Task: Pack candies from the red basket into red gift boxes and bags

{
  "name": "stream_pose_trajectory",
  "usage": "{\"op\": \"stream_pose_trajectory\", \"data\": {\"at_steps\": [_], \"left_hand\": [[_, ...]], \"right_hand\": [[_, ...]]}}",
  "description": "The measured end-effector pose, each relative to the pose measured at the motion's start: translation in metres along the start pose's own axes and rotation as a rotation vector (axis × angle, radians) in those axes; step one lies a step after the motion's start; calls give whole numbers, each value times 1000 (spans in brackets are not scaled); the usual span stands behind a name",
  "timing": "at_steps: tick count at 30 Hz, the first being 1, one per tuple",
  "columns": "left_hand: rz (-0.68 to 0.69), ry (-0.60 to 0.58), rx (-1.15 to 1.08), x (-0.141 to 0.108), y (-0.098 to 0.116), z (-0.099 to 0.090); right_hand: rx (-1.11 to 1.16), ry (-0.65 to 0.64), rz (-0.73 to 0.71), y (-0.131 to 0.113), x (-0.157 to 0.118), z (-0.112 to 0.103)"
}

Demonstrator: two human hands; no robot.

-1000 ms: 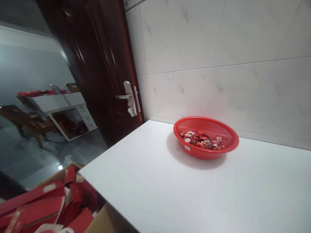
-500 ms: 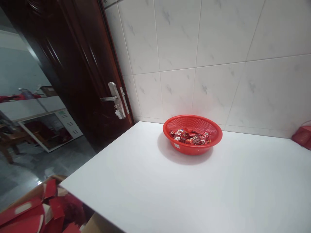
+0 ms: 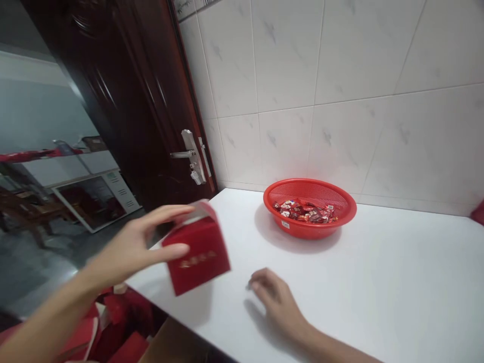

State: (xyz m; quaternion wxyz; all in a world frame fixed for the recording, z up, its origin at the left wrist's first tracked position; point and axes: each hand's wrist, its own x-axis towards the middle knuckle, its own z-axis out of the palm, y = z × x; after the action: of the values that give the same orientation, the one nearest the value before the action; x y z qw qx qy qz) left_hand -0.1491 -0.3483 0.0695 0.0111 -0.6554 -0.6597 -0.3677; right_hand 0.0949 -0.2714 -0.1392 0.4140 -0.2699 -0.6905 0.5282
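My left hand grips a red paper gift box by its left side, thumb on the front and fingers over the top. Gold lettering runs across the front face, and a flap stands up at the top. The box is tilted and raised over the left part of the white table. Close above the tabletop, my right hand is closed, its fingers curled towards the thumb. Whether anything small is between its fingertips I cannot make out. Beyond it stands a red plastic colander with wrapped candies inside.
A tiled wall borders the table's back. Below its left edge, a cardboard box contains red boxes. A dark wooden door is at the left, and a red object lies at the far right edge.
Both hands have come into view, the left one with the red gift box. The view has swung slightly left, so the colander appears further right.
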Motion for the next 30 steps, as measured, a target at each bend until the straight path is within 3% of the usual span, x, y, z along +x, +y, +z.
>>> {"op": "stream_pose_trajectory", "data": {"at_steps": [2, 4, 6, 9, 13, 16, 20, 25, 30], "left_hand": [[190, -266, -125, 16, 10, 32], [337, -406, -147, 26, 23, 68], [439, -479, -179, 28, 35, 102], [538, -533, -218, 25, 42, 145], [572, -539, -210, 25, 40, 182], [538, -570, -199, 26, 38, 192], [492, -656, -221, 27, 42, 189], [299, -535, -377, 32, 51, 184], [131, -515, -430, 39, 54, 185]], "right_hand": [[188, 159, 108, -1, 10, -19], [319, 306, 172, -2, 14, -40], [407, 389, 195, -4, 14, -58], [493, 413, 162, -9, 10, -77], [362, 439, 74, -15, 7, -88], [141, 444, 24, -19, 8, -90], [-73, 496, -27, -25, 9, -89], [-371, 578, -273, -32, 6, -96], [-744, 444, -495, -34, 6, -110]]}}
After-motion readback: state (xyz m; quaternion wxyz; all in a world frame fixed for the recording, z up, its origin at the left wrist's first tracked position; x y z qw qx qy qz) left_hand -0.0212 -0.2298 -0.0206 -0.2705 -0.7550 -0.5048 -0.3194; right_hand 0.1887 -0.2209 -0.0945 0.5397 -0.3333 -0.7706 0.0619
